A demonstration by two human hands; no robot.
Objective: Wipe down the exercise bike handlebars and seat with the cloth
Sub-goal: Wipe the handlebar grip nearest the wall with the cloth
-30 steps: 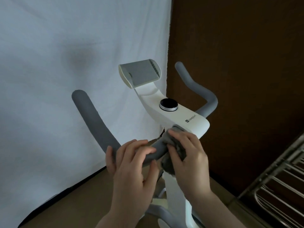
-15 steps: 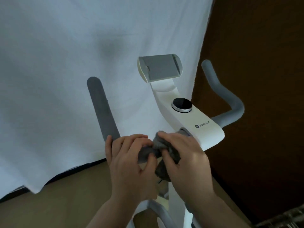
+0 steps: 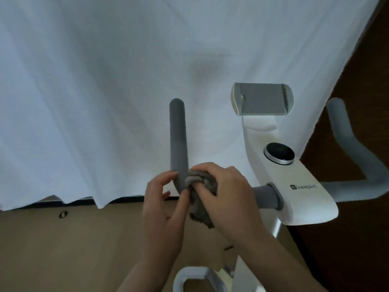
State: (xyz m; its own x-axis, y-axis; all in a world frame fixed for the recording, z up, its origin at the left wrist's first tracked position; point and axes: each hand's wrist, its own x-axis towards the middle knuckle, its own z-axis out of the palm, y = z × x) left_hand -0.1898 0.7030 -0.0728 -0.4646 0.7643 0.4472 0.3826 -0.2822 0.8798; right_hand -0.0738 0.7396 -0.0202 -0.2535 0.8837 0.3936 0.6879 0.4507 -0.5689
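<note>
Fingers of my right hand (image 3: 226,192) curl around the grey cloth (image 3: 201,187), clamping it on the bend of the left handlebar (image 3: 179,142), while my left hand (image 3: 163,207) pinches the bar just beside it.

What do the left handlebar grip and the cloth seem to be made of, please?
Left handlebar grip: probably foam or soft rubber, matte dark grey, no shine. Cloth, held by the right hand: looks like grey terry or microfibre, with a fuzzy, bunched surface.
</note>
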